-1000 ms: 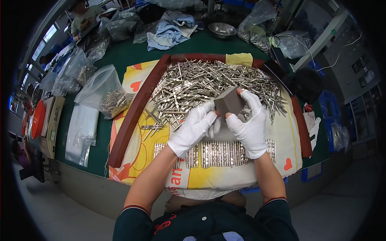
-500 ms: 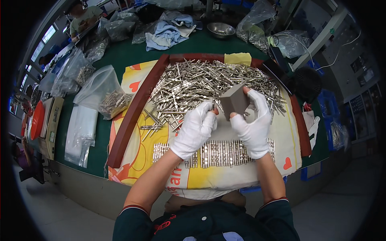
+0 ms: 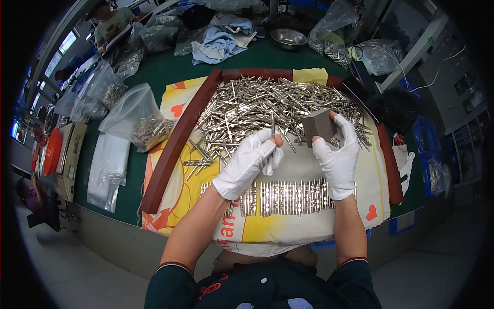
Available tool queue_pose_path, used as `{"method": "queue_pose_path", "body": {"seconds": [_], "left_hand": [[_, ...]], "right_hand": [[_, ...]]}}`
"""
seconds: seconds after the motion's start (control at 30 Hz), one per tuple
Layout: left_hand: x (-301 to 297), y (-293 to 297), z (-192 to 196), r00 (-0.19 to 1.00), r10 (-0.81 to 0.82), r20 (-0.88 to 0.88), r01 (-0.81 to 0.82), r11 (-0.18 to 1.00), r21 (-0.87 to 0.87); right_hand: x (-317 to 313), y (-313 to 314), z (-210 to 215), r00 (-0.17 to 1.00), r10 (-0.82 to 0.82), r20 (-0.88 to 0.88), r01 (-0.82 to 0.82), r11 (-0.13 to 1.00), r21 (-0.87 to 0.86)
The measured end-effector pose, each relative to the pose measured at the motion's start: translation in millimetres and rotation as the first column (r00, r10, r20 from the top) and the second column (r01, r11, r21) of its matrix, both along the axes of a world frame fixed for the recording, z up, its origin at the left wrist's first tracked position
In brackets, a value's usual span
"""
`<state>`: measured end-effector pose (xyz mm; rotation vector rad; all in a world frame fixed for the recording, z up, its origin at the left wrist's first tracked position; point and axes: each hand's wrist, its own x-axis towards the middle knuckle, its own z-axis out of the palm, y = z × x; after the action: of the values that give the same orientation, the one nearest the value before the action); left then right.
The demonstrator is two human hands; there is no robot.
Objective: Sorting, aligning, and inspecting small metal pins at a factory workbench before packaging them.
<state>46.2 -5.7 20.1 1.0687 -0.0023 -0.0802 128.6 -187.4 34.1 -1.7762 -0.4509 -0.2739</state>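
Between the thumb and fingers of my gloved left hand (image 3: 253,160) a slim metal pin (image 3: 272,122) stands upright. My gloved right hand (image 3: 339,160) grips a grey-brown rectangular block (image 3: 320,127), which is apart from the pin. Past both hands lies a heap of shiny metal pins (image 3: 247,105) on the printed cloth (image 3: 257,234). A row of pins laid side by side (image 3: 288,198) runs across the cloth nearer to me; my right wrist hides part of its right end.
Dark red wooden bars (image 3: 181,144) border the heap. To the left are a plastic bag of pins (image 3: 149,129), flat clear bags (image 3: 107,167) and a scale (image 3: 69,159). A metal bowl (image 3: 288,38) and blue cloth (image 3: 218,44) lie at the back. Another person (image 3: 113,26) sits far left.
My hands have moved apart, the block going right and away from the pin. The pin now points up clearly from my left fingers. The whole view has shifted slightly.
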Motion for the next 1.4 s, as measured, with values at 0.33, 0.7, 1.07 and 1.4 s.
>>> {"method": "queue_pose_path", "body": {"seconds": [0.33,0.7,1.07,1.4], "left_hand": [[2,0,-3,1.000,-0.007,-0.031,0.007,1.000,0.006],[-3,-5,7,0.998,0.004,-0.062,0.004,0.992,0.129],[-3,-17,8,0.993,0.047,0.104,-0.072,0.966,0.249],[-1,-8,6,0.992,0.023,0.121,-0.049,0.976,0.214]], "right_hand": [[-3,0,0,0.997,0.009,0.078,-0.001,0.994,-0.107],[-6,5,-4,0.986,0.052,0.157,-0.029,0.989,-0.147],[-14,13,-9,0.972,0.135,0.190,-0.093,0.972,-0.215],[0,6,-5,0.972,-0.050,0.230,0.120,0.946,-0.300]]}}
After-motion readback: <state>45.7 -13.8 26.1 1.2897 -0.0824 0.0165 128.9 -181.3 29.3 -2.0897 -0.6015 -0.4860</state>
